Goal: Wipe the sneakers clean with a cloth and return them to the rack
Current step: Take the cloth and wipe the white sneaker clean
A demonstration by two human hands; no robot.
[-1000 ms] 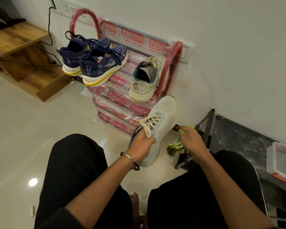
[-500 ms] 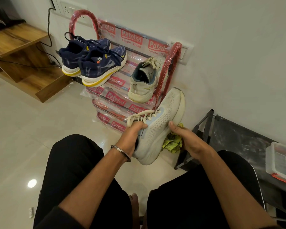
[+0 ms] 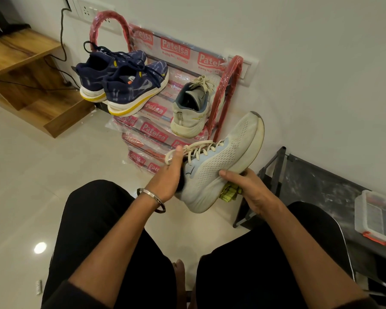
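Observation:
A white mesh sneaker [image 3: 221, 166] is held in the air over my knees, turned on its side with the toe pointing up and right. My left hand [image 3: 171, 175] grips it at the collar, fingers inside the opening. My right hand [image 3: 247, 186] holds a yellow-green cloth [image 3: 228, 194] against the sole side, thumb on the mesh. The matching white sneaker [image 3: 193, 108] sits on the red shoe rack [image 3: 221, 90] on the right. A navy pair with yellow soles [image 3: 125, 83] sits on the rack's left.
The rack's shelves are wrapped in printed plastic and it leans at the white wall. A black metal stand [image 3: 274, 166] with a clear plastic box [image 3: 376, 217] is at right. A wooden shelf unit [image 3: 27, 70] with cables is at left. Glossy tiled floor lies below.
The sneaker has rolled from laces-up onto its side and its toe has swung up to the right. My right hand has moved from beside the stand to the shoe's sole with the cloth.

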